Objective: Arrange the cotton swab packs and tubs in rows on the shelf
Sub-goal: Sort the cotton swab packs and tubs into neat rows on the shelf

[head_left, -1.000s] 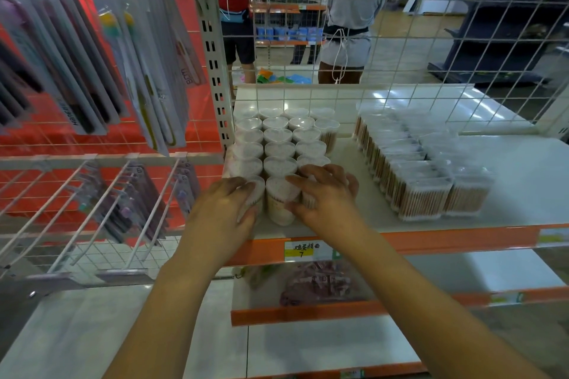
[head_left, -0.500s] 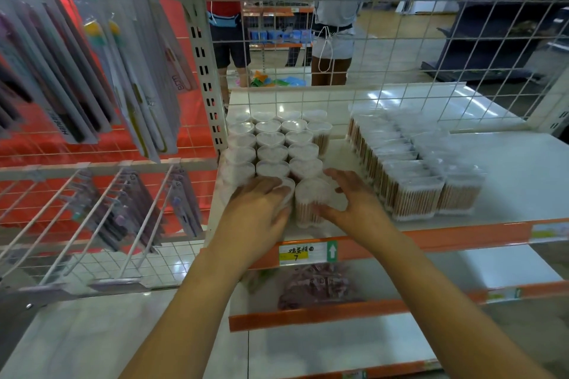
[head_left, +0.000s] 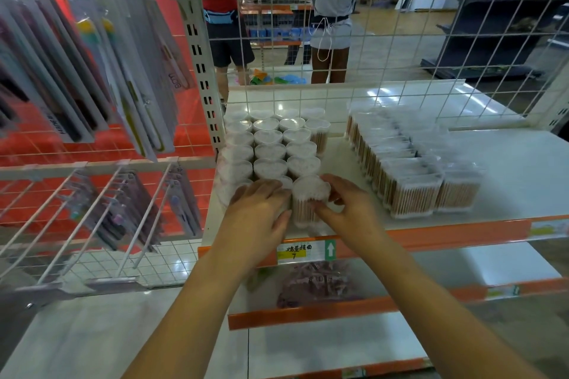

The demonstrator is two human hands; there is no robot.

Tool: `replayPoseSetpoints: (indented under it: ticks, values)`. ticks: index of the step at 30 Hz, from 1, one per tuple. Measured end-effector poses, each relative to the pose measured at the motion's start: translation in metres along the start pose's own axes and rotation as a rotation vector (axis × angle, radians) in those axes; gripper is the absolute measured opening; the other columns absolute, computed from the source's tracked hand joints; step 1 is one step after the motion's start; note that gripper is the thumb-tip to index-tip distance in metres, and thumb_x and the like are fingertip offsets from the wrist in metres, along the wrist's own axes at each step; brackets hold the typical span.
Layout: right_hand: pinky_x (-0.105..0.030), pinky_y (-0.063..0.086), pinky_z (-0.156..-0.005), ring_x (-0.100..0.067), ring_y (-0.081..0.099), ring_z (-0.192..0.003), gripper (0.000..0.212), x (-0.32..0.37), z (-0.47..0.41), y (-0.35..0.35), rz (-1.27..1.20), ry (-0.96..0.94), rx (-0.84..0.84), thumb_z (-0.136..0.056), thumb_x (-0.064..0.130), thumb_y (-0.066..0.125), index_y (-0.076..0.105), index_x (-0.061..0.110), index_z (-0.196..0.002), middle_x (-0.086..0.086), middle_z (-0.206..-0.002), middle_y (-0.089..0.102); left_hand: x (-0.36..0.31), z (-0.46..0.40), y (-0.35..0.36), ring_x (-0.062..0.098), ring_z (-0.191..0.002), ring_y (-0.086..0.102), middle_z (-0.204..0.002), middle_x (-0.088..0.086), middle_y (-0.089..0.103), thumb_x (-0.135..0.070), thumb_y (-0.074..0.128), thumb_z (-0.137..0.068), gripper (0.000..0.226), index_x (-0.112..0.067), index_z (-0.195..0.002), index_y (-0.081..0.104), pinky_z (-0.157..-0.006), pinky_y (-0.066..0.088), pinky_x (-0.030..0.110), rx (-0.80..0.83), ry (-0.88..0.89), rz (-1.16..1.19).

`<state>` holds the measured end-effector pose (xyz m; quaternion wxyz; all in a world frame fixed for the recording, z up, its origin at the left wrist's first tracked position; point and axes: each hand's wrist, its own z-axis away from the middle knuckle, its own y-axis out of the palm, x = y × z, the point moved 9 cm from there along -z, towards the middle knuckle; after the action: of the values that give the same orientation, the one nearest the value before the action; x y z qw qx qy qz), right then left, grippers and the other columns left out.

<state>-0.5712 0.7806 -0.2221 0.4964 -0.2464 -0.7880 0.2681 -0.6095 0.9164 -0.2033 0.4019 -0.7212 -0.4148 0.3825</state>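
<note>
With most clear heart-lidded cotton swab tubs [head_left: 271, 144] already in rows at the white shelf's [head_left: 508, 169] left, the right hand [head_left: 348, 209] pinched the nearest tub [head_left: 309, 201] while the flattened left hand [head_left: 258, 212] pressed its neighbours; rectangular clear swab packs [head_left: 409, 169] stood ranked to the right.

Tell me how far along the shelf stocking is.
Mostly done: round tubs stand in rows at the shelf's left, rectangular packs lined up beside them. In hand: the right hand grips the front tub; the left hand rests on its neighbours. Left: squaring the front row.
</note>
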Motion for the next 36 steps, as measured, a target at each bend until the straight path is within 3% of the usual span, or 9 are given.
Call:
replayPoseSetpoints:
  ticks: [5,10,15,23,25,28,32,34,36]
  values:
    - [-0.018,0.041,-0.076,-0.014,0.054,-0.083,0.052,0.020,-0.001,-0.026,-0.078,0.003,-0.089,-0.079,0.019,0.072,0.055,0.010,-0.127,-0.006,-0.093,0.061,0.003,0.003,-0.006,0.026,-0.105,0.059,-0.114,0.008,0.064,-0.035,0.044,-0.079,0.048,-0.009,-0.115,0.062,-0.090,0.038,0.030,-0.066,0.001,0.172]
    - [-0.028,0.051,-0.081,-0.016,0.061,-0.084,0.052,0.040,0.003,-0.046,-0.191,0.031,-0.133,-0.076,0.024,0.073,0.057,0.012,-0.124,0.001,-0.089,0.063,-0.005,0.003,-0.017,-0.007,-0.116,0.039,-0.124,-0.019,0.046,-0.043,0.056,-0.082,0.055,-0.027,-0.132,0.043,-0.093,0.025,-0.002,-0.080,-0.054,0.541]
    - [-0.024,0.053,-0.081,-0.009,0.063,-0.083,0.050,0.053,0.005,-0.057,-0.322,0.074,-0.120,-0.074,0.026,0.075,0.060,0.015,-0.121,0.014,-0.084,0.062,-0.009,0.005,-0.019,-0.006,-0.111,0.053,-0.116,-0.022,0.059,-0.035,0.060,-0.079,0.043,-0.044,-0.118,0.045,-0.093,0.040,0.011,-0.041,-0.152,0.903]
    - [-0.016,0.052,-0.070,-0.006,0.065,-0.080,0.037,0.056,0.005,-0.061,-0.602,0.096,-0.064,-0.073,0.019,0.073,0.060,0.028,-0.107,0.003,-0.087,0.067,-0.009,0.004,-0.015,0.005,-0.094,0.065,-0.096,-0.007,0.071,-0.020,0.071,-0.076,0.035,-0.021,-0.108,0.058,-0.076,0.049,0.016,0.052,-0.262,1.304]
    - [-0.018,0.053,-0.071,-0.008,0.065,-0.081,0.037,0.057,0.004,-0.059,-0.701,0.104,-0.031,-0.070,0.020,0.072,0.061,0.026,-0.105,-0.003,-0.088,0.067,-0.010,0.006,-0.008,0.011,-0.096,0.066,-0.097,-0.006,0.071,-0.026,0.075,-0.070,0.042,-0.019,-0.108,0.060,-0.077,0.052,0.022,0.127,-0.293,1.423]
    - [-0.023,0.053,-0.077,-0.013,0.066,-0.087,0.043,0.058,0.002,-0.054,-0.842,0.107,0.041,-0.067,0.021,0.072,0.062,0.016,-0.108,-0.010,-0.093,0.067,-0.015,0.010,0.002,0.025,-0.103,0.064,-0.108,0.007,0.068,-0.041,0.086,-0.051,0.075,-0.012,-0.114,0.060,-0.084,0.054,0.036,0.245,-0.312,1.650]
    - [-0.023,0.053,-0.075,-0.015,0.066,-0.090,0.041,0.061,0.005,-0.054,-0.811,0.055,-0.011,-0.075,0.019,0.063,0.060,0.008,-0.115,-0.011,-0.099,0.068,-0.020,0.009,-0.001,0.021,-0.096,0.066,-0.103,0.006,0.070,-0.047,0.086,-0.047,0.072,-0.014,-0.107,0.065,-0.078,0.055,0.032,0.199,-0.294,1.664]
    - [-0.022,0.053,-0.074,-0.012,0.066,-0.089,0.037,0.064,0.008,-0.059,-0.708,0.023,-0.084,-0.078,0.024,0.060,0.061,0.014,-0.114,-0.003,-0.100,0.068,-0.014,0.008,-0.005,0.016,-0.092,0.067,-0.097,0.000,0.071,-0.050,0.086,-0.043,0.072,-0.019,-0.104,0.063,-0.073,0.055,0.028,0.090,-0.345,1.555]
    - [-0.019,0.053,-0.070,-0.008,0.066,-0.089,0.042,0.068,0.011,-0.060,-0.652,0.028,-0.101,-0.077,0.035,0.063,0.060,0.019,-0.115,0.005,-0.102,0.068,-0.014,0.006,-0.013,0.008,-0.086,0.067,-0.091,-0.004,0.072,-0.039,0.086,-0.049,0.058,-0.025,-0.100,0.062,-0.067,0.052,0.019,0.005,-0.372,1.416]
